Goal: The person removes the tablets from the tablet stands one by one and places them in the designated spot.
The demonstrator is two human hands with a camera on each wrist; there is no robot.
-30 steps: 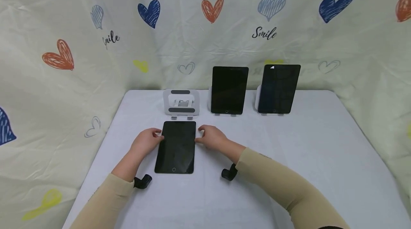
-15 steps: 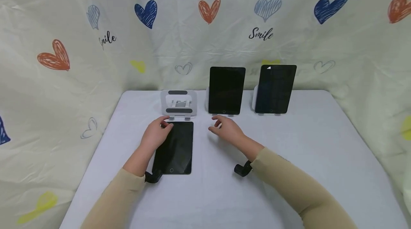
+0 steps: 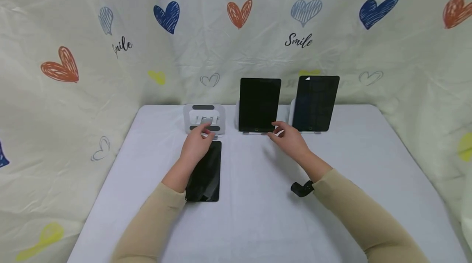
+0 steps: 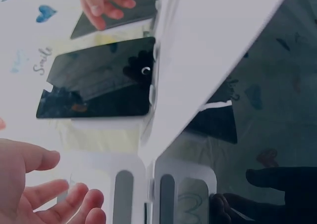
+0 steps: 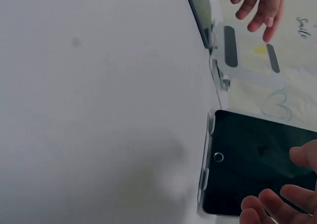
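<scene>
My left hand (image 3: 197,145) hovers above the top end of a black tablet (image 3: 206,179) lying flat on the table. Its fingers are loosely bent and hold nothing; hand and forearm hide part of that tablet. Just beyond the fingertips is a vacant white tablet stand (image 3: 203,107) with dark grey pads. My right hand (image 3: 290,142) is in the air in front of a second tablet (image 3: 259,103), propped on its own stand. In the right wrist view, the loosely bent fingers of the right hand (image 5: 282,204) grip nothing and overlap the propped tablet (image 5: 247,149).
A third tablet (image 3: 316,103) leans on a stand at the right of the row. The stands line the back edge of the white table (image 3: 258,214). Behind it hangs a pale cloth (image 3: 206,54) printed with hearts. A small black wrist camera (image 3: 302,189) sits below the right wrist.
Both hands have left the sides of the flat tablet. The left has moved forward and right over it; the right has moved right, towards the propped tablets. The flat tablet stays put.
</scene>
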